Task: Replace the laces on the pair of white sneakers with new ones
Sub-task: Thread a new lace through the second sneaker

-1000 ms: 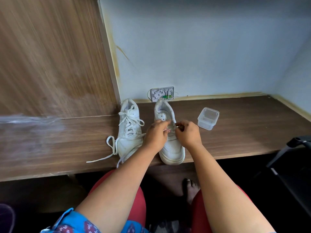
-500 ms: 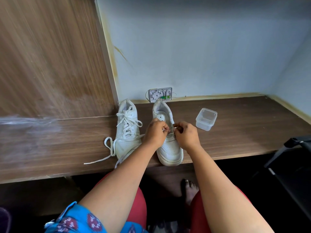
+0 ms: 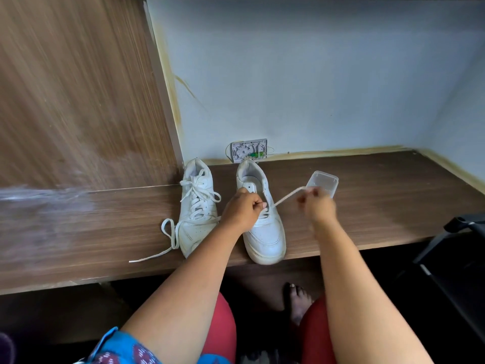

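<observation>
Two white sneakers stand side by side on the wooden desk, toes toward you. Your left hand rests on the lacing area of the right sneaker, fingers curled and pinching at the eyelets; what exactly sits between the fingertips is hidden by the knuckles. Your right hand, blurred by motion, pinches the free end of a white lace, which runs taut and slanting from the eyelets beside your left hand up to your right fingers. A second ago, and still half a second ago, both hands were bunched together over the tongue of this sneaker, almost touching; now the right hand has pulled away to the right and stands well apart from the left, just in front of the clear plastic box, with a length of lace drawn out between the shoe and the hand. The left hand has stayed at the same place on the shoe. The left sneaker has not moved: it is fully laced, its knot undone, with one loose end looping on the desk and trailing toward the near edge. A small white wall box with coloured wires sits against the wall behind the shoes. Your knees, in red cloth, show below the desk.
</observation>
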`<state>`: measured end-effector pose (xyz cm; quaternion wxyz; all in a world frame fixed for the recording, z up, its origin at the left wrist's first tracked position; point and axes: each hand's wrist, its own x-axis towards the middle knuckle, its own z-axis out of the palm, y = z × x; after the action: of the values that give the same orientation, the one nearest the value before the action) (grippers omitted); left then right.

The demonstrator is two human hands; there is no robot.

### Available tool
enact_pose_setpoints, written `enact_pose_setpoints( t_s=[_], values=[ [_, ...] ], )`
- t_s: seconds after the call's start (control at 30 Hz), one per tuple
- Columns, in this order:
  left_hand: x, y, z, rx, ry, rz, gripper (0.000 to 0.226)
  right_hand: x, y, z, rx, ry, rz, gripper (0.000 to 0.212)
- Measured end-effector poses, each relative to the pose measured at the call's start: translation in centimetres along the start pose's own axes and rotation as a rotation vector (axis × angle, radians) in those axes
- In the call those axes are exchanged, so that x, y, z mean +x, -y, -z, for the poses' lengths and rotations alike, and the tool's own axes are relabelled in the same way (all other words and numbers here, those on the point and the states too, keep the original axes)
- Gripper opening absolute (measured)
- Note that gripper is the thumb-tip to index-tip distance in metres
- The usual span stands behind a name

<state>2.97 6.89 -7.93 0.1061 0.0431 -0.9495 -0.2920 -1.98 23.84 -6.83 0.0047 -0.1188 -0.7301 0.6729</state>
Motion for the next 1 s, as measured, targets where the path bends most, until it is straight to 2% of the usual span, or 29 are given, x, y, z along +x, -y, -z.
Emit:
enact_pose_setpoints(
  t_s=[0.03,0.07,0.1,0.13,0.17,0.27,0.3,0.33,0.4,0.43,0.5,0.57,0.6,0.63,0.7,0.73,0.77,0.8,0.87,0.93,0.97,1.0],
  values=[
    [0.0,0.0,0.1,-0.001,0.018,0.000,0.021,0.5,0.8,0.8,0.358,-0.061,-0.104,0.018],
    [-0.1,-0.1,0.1,-0.001,0.040,0.000,0.022,0.7,1.3,1.3,0.675,-0.048,-0.190,0.017],
    [-0.1,-0.1,0.1,0.001,0.063,-0.001,0.023,0.6,1.4,1.4,0.831,0.003,-0.253,0.014],
    [-0.1,-0.2,0.1,0.000,0.082,-0.001,0.025,0.3,1.5,1.1,0.804,0.062,-0.289,0.013],
    [-0.1,-0.2,0.0,-0.010,0.094,0.000,0.025,-0.1,1.3,0.5,0.600,0.107,-0.265,0.013],
    [-0.1,-0.1,0.1,-0.074,0.093,0.008,0.020,-0.9,-0.5,-0.8,-0.461,0.315,0.179,0.023],
    [-0.1,-0.1,0.0,-0.095,0.093,0.015,0.018,-0.8,-0.8,-0.9,-0.666,0.387,0.279,0.027],
    [-0.1,-0.1,0.1,-0.110,0.097,0.023,0.017,-0.8,-0.8,-0.9,-0.744,0.429,0.319,0.025],
    [-0.2,-0.2,0.2,-0.117,0.116,0.034,0.017,-0.7,-0.3,-0.3,-0.630,0.437,0.296,0.015],
    [-0.2,-0.2,0.2,-0.114,0.124,0.035,0.018,-0.5,0.1,0.2,-0.443,0.382,0.211,0.013],
    [-0.3,-0.2,0.3,-0.113,0.148,0.038,0.019,-0.3,1.3,1.2,0.007,0.168,-0.021,0.017],
    [-0.2,-0.2,0.3,-0.114,0.166,0.042,0.019,-0.2,2.0,1.6,0.281,0.081,-0.144,0.023],
    [-0.2,-0.1,0.3,-0.117,0.171,0.043,0.018,-0.3,2.0,1.2,0.276,0.137,-0.108,0.024],
    [-0.2,-0.1,0.2,-0.123,0.173,0.047,0.018,-0.5,1.7,0.7,0.133,0.238,-0.020,0.021],
    [-0.2,-0.1,0.2,-0.135,0.168,0.058,0.017,-1.3,0.5,-0.6,-0.410,0.417,0.180,0.016],
    [-0.1,-0.1,0.1,-0.139,0.165,0.061,0.017,-1.4,-0.2,-0.9,-0.639,0.436,0.250,0.023],
    [-0.1,0.0,0.1,-0.143,0.163,0.062,0.017,-1.3,-0.5,-1.1,-0.729,0.430,0.282,0.027],
    [-0.1,-0.1,0.2,-0.147,0.164,0.063,0.017,-1.4,-0.5,-1.1,-0.695,0.417,0.279,0.026],
    [-0.2,-0.1,0.3,-0.152,0.179,0.069,0.019,-1.0,0.2,-0.3,-0.406,0.315,0.172,0.020],
    [-0.3,0.0,0.3,-0.167,0.195,0.070,0.019,-0.1,1.5,1.1,0.061,0.045,-0.046,0.020],
    [-0.3,0.1,0.4,-0.173,0.198,0.070,0.019,0.4,1.8,1.7,0.240,-0.068,-0.114,0.022],
    [-0.3,0.1,0.4,-0.174,0.200,0.069,0.019,0.8,1.8,2.0,0.314,-0.110,-0.143,0.024]
  ],
)
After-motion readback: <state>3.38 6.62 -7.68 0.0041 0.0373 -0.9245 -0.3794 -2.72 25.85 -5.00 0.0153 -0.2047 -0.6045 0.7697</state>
